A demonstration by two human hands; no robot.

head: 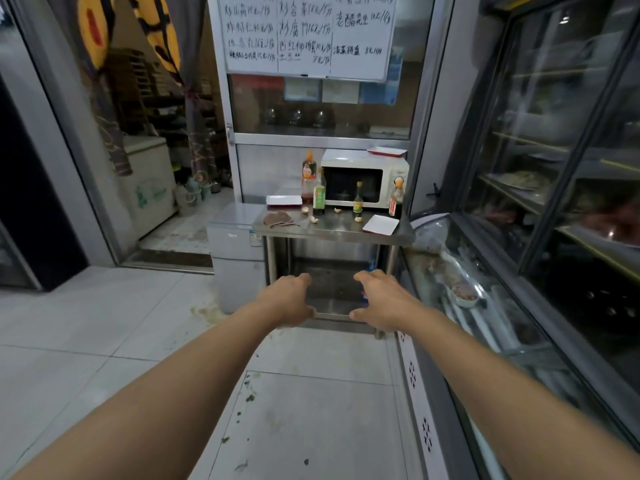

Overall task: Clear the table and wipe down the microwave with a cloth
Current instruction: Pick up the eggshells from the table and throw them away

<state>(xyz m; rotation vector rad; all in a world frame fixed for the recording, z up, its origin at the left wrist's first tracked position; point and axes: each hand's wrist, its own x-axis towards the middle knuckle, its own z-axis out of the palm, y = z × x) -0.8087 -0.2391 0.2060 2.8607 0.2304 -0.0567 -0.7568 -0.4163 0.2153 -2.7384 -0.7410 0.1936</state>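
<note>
Both our left hand (292,299) and right hand (375,299) reach out empty, grip relaxed, toward the bench (332,230); soft limp cloth (278,219) likely bunches anywhere, glass bottles (319,195) slippery, take mid-body.

Dim indoor light, soft blur, wide-angle bending at edges.

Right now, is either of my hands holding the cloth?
No, the cloth lies on the steel table by the microwave, while both the left hand and right hand are empty.
</note>
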